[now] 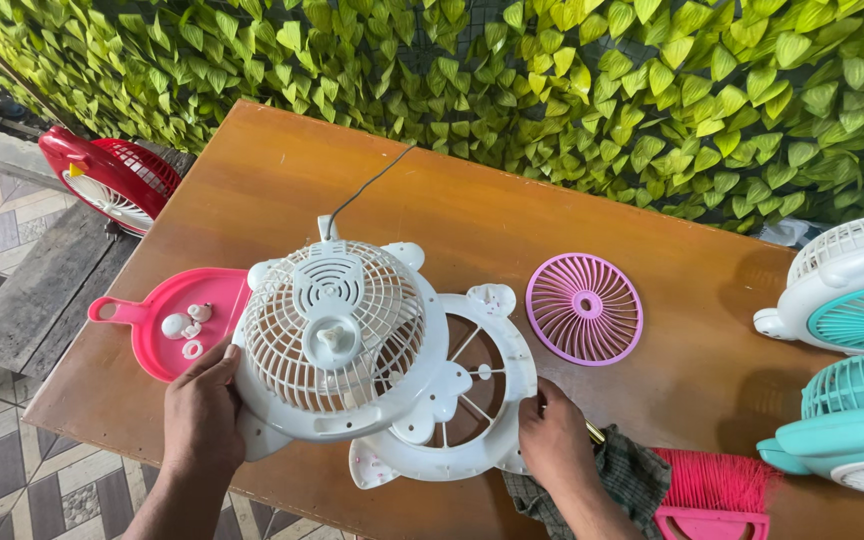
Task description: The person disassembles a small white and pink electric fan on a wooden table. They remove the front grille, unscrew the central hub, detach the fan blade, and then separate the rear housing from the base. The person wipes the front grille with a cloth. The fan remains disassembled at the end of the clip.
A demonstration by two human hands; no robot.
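Observation:
A white fan body with a round grille (337, 335) lies on the brown table (472, 215), tilted over a white front frame with open spokes (472, 395). My left hand (202, 410) grips the left rim of the fan body. On the right edge of the white frame rests my right hand (552, 435), holding it. A thin grey cord (367, 185) runs from the top of the fan toward the back of the table.
A pink dustpan (167, 315) holding small white parts sits left of the fan. A pink round grille (585, 307) lies to the right. Two teal-and-white fans (857, 290) stand at the right edge. A pink brush (712, 490) and checked cloth (617, 475) lie in front. A red fan (112, 175) sits beyond the table's left corner.

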